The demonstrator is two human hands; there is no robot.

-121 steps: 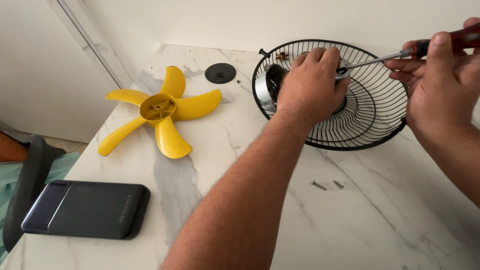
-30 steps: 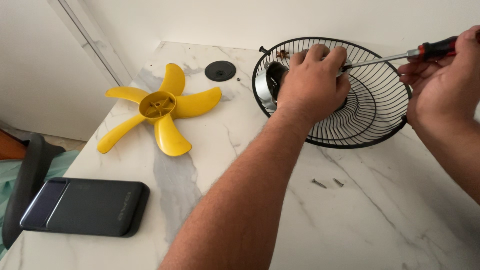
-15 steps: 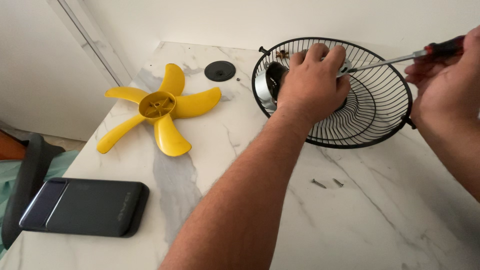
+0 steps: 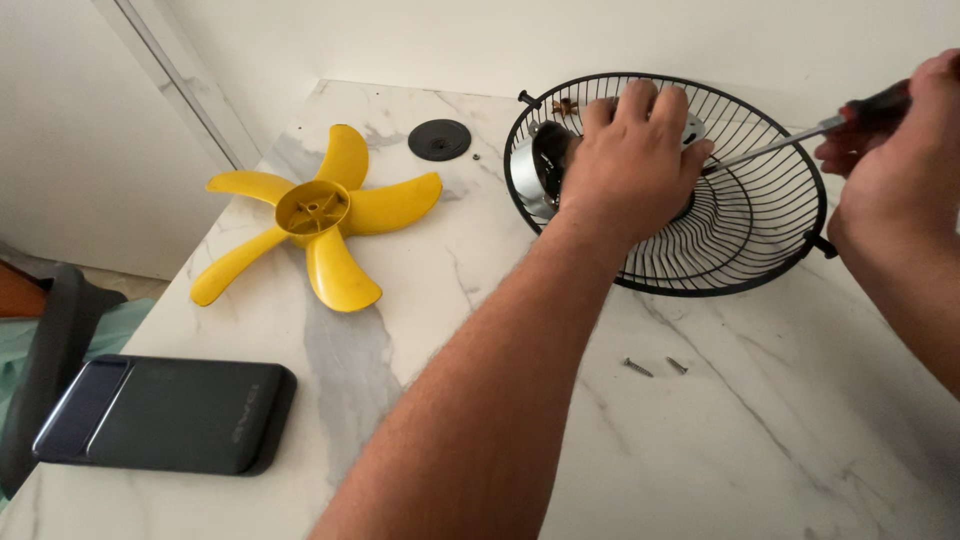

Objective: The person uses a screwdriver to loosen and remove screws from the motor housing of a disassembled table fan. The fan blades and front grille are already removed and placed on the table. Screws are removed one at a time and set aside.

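1. White marble tabletop (image 4: 700, 450) spans everything.
2. Black wire fan guard (image 4: 760, 250) lies at the far right; left hand (image 4: 630, 170) clamps its silver motor (image 4: 530, 170).
3. Yellow five-bladed plastic propeller (image 4: 312, 215) lies well left.
4. Right hand (image 4: 895, 165) grips a red-handled screwdriver (image 4: 790, 140).

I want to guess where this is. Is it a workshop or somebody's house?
Probably a room in a home, not a workshop. The work is on a white marble-look tabletop by plain walls, with a dark chair beside it and a small household fan taken apart: yellow blades, black wire guard.
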